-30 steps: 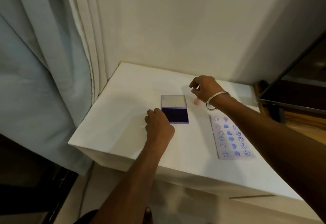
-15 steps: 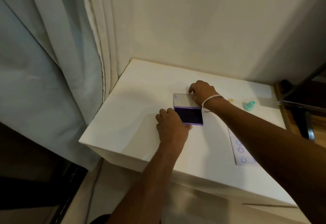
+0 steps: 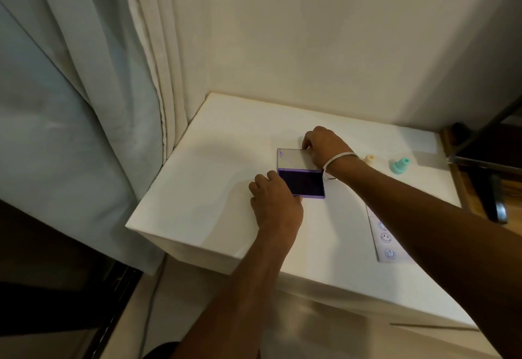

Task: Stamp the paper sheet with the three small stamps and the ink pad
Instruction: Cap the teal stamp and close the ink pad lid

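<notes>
A purple ink pad [image 3: 303, 183] lies open on the white table [image 3: 214, 177], its clear lid [image 3: 291, 158] folded back flat. My left hand [image 3: 275, 203] holds the pad's near left corner. My right hand [image 3: 324, 146] grips the lid's far right edge. A cream stamp [image 3: 369, 158] and a teal stamp [image 3: 398, 166] stand to the right of my right wrist. The paper sheet [image 3: 385, 238], printed with blue smiley faces, lies at the right and my right forearm hides most of it. A third stamp is not visible.
Pale curtains [image 3: 84, 104] hang along the table's left side and a cream wall [image 3: 310, 47] backs it. A dark framed object [image 3: 485, 155] stands off the right end. The table's near edge drops to the floor.
My right hand has moved left from beside the pad onto the lid's far edge. The view has shifted right, and the cream and teal stamps have come into sight.
</notes>
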